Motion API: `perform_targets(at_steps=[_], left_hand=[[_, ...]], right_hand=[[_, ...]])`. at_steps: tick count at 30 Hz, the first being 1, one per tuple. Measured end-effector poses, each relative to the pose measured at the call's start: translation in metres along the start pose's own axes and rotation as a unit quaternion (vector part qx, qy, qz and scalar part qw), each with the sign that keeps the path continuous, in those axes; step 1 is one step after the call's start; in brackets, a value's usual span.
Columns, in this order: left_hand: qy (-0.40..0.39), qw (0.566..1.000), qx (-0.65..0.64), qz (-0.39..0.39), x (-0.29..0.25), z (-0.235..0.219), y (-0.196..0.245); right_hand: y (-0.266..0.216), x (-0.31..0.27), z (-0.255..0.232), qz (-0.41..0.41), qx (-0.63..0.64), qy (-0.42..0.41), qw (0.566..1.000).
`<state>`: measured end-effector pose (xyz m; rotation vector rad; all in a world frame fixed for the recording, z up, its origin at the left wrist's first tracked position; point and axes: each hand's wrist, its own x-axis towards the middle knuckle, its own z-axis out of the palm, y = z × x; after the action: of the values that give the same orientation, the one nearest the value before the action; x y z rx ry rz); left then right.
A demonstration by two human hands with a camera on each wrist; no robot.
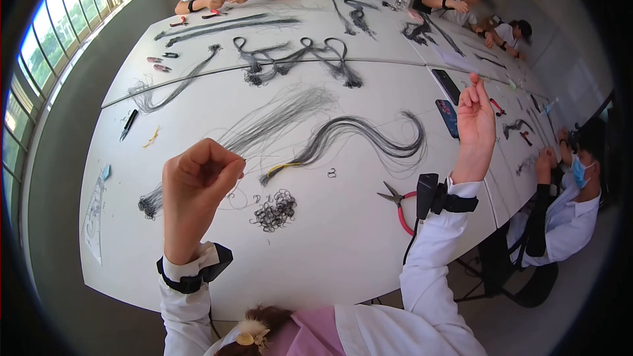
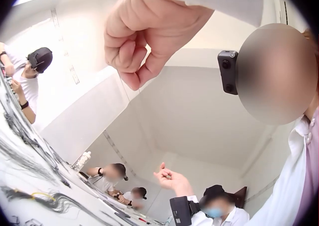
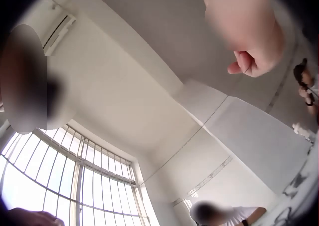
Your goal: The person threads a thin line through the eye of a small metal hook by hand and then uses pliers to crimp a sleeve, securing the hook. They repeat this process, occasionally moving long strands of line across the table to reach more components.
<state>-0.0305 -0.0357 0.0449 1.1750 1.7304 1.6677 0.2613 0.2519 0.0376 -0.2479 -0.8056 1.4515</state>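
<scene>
While both hands — left hand point(image 1: 198, 175), right hand point(image 1: 476, 115) — hover raised, one pair of scissors point(image 1: 397, 203) lies below.

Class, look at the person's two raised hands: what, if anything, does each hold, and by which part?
Both hands, left hand and right hand, are raised with fingertips pinched together. A thin dark strand shows at the right fingers; what the left holds cannot be told.

Whatever the raised, curled left hand point(image 1: 198, 178) pinches is too fine to make out. The right hand point(image 3: 244, 31) is blurred and cut off by the right-wrist picture's top edge, and its grip cannot be judged there.
</scene>
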Motion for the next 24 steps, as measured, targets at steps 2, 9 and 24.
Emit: perform_targets(at_steps=[2,9,24], left_hand=[[-0.005,1.0,0.016,0.004,0.001,0.003,0.001],[-0.011,0.992,0.091,0.088,0.003,0.023,0.008],[0.026,0.958,0.143,0.246,-0.002,0.036,0.007]], right_hand=[[0.001,-0.013,0.022,-0.004,-0.037,-0.024,0.999],[0.032,-0.091,0.125,0.016,-0.341,-0.255,0.905],[0.053,-0.137,0.151,-0.23,-0.517,-0.312,0.763]])
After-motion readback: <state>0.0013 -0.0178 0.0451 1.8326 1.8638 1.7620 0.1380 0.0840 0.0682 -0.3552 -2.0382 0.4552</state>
